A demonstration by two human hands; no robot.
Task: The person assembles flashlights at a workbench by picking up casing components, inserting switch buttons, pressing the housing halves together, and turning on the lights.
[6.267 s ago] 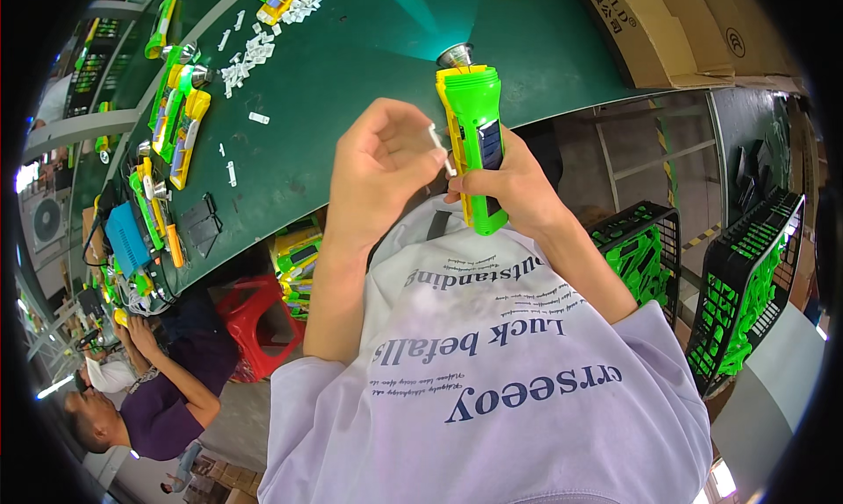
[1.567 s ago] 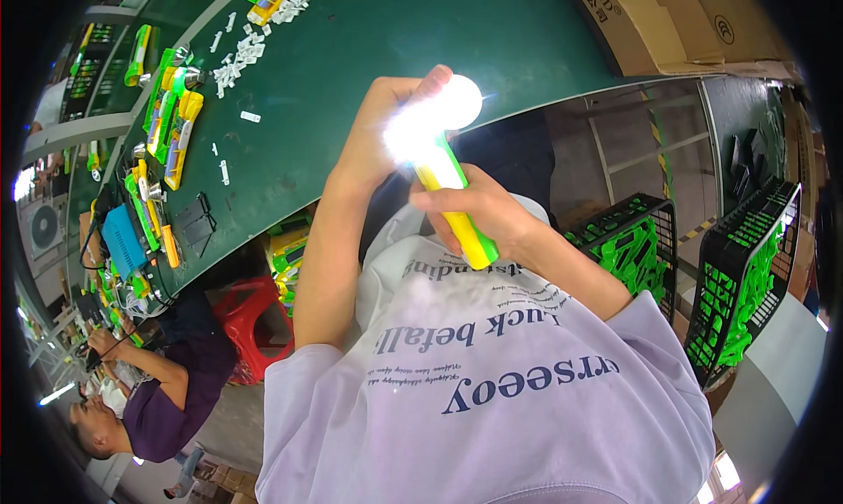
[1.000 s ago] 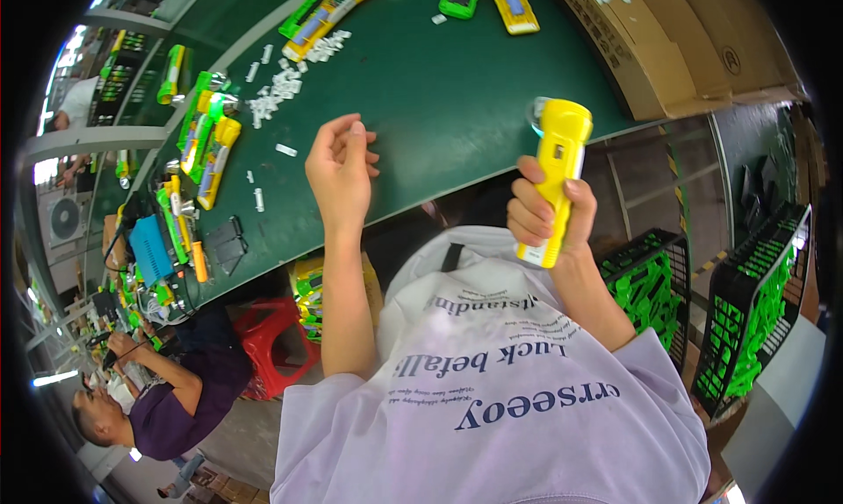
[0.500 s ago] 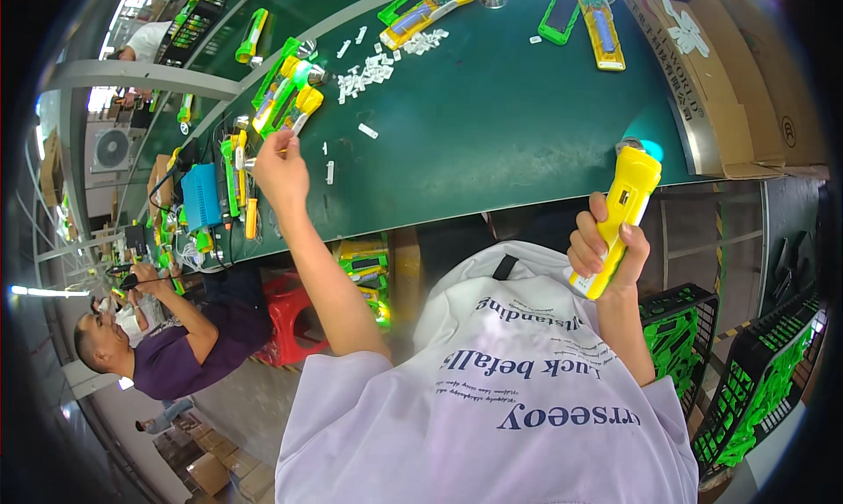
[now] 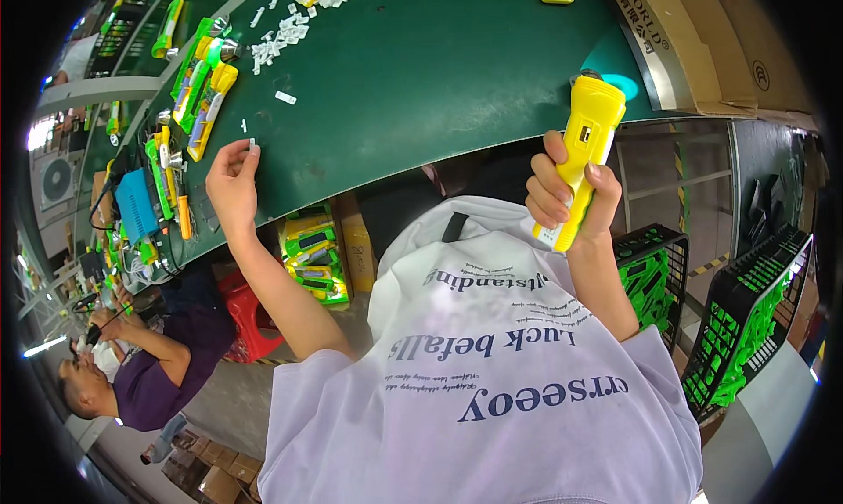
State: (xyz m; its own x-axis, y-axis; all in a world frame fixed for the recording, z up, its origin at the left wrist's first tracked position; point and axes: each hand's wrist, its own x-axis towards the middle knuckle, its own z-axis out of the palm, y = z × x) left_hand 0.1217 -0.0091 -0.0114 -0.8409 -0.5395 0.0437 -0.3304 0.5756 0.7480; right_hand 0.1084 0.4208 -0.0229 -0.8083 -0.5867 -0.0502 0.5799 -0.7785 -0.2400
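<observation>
- The person's right hand (image 5: 571,192) is wrapped round a yellow flashlight (image 5: 590,135), fingers on one side and thumb on the other.
- That flashlight is up near the front edge of the tabletop (image 5: 421,91), head end away from the person's chest and leaning a little to the right; a shiny metal cup (image 5: 591,74) pokes out past the head, with a bluish-green patch of light just beside it.
- Over to the left, the left hand (image 5: 235,183) has its thumb and fingertips drawn together at a small white piece (image 5: 253,141); from here I can't tell whether it is pinched or only touched.
- Beyond that hand lie a single white strip (image 5: 285,97) and a loose pile of white pieces (image 5: 281,43).
- Opened yellow and green flashlight bodies (image 5: 211,109) sit near the left hand, and past them a blue box (image 5: 136,204) beside an orange-handled tool (image 5: 184,217).
- On the right, a cardboard box (image 5: 694,47) stands at the far side, and two black crates (image 5: 680,267) of green parts (image 5: 648,284) stand below the tabletop.
- A co-worker in a purple shirt (image 5: 167,372) is off to the left, near a red stool (image 5: 250,320).
</observation>
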